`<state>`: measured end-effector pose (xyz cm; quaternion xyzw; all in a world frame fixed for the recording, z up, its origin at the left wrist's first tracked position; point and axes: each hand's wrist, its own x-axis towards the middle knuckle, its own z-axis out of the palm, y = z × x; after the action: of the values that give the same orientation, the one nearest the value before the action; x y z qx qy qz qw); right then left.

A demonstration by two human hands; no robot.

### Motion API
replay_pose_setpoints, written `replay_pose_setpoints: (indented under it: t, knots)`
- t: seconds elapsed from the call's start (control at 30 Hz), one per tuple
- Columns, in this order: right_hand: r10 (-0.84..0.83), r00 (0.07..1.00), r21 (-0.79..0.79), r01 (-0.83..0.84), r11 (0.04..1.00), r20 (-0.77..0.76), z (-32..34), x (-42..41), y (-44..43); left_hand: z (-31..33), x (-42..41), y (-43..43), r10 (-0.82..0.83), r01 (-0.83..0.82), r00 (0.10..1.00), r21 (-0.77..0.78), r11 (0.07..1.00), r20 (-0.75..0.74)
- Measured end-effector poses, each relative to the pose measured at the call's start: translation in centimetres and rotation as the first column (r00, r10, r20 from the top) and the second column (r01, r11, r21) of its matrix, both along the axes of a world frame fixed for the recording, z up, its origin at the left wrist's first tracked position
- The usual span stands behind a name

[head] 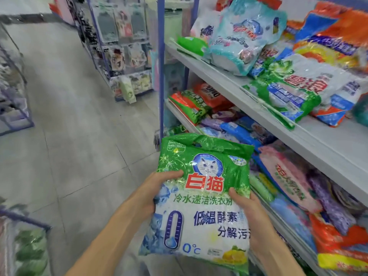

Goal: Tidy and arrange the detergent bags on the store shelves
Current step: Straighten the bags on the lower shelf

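I hold a green and white detergent bag (201, 198) with a cat logo in front of me, beside the shelves. My left hand (157, 188) grips its left edge, thumb lying over the front. My right hand (247, 212) grips the right edge, thumb on the front too. On my right, the upper shelf (219, 76) carries jumbled detergent bags, among them a teal one (239, 42) and a green and white one (292, 90). The lower shelf (179, 114) holds a loose heap of orange, purple, blue and pink bags (286, 176).
A tiled aisle floor (79, 126) stretches ahead on the left. A wire rack of hanging packets (123, 46) stands at the far end by the blue shelf post (161, 76). Another rack edge (14, 108) sits far left, and a basket frame (25, 236) at lower left.
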<state>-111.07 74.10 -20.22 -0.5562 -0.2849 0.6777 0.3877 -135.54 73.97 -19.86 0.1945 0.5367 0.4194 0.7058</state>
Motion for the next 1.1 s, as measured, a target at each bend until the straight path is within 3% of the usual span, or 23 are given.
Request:
replay_pose_setpoints:
  t: [0.43, 0.63, 0.87, 1.0, 1.1]
  knots:
    - [-0.325, 0.945, -0.08, 0.322, 0.943, -0.021, 0.2, -16.3, 16.2, -2.4, -14.7, 23.4, -0.163, 0.158, 0.983, -0.07, 0.985, -0.089]
    - [-0.47, 0.875, -0.092, 0.461, 0.883, -0.119, -2.9, -18.4, 23.1, -1.4, -16.0, 32.4, -0.233, 0.237, 0.963, 0.016, 0.971, -0.137]
    - [-0.506, 0.841, 0.025, 0.52, 0.854, -0.189, -6.7, -19.6, 30.7, -4.9, -16.4, 42.4, -0.275, 0.325, 0.922, 0.161, 0.932, -0.271]
    - [-0.466, 0.844, 0.102, 0.506, 0.857, -0.266, -6.8, -19.7, 34.8, -5.8, -16.6, 47.9, -0.358, 0.401, 0.894, 0.121, 0.908, -0.271]
    - [-0.4, 0.883, 0.253, 0.457, 0.853, -0.246, -5.9, -19.2, 37.7, -5.8, -15.5, 51.7, -0.403, 0.438, 0.881, 0.105, 0.893, -0.246]
